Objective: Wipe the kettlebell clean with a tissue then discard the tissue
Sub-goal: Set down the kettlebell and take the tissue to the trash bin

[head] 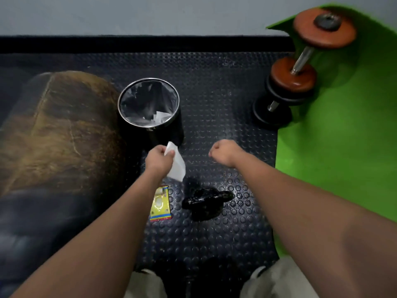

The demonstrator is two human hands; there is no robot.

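Floor (214, 87) is dark studded rubber below a grey wall. Kettlebell (206, 203) lies between my arms, handle left to right. Left hand (160, 161) pinches tissue (177, 164) near bin (150, 108); right hand (224, 152) is clenched, empty.

White tissue (175, 162); black kettlebell (205, 203)

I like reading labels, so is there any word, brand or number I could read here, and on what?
None can be read.
Yellow packet on the floor mat: it has print, too blurred to read.
Bin, kettlebell, dumbbells, tissue: no text visible.
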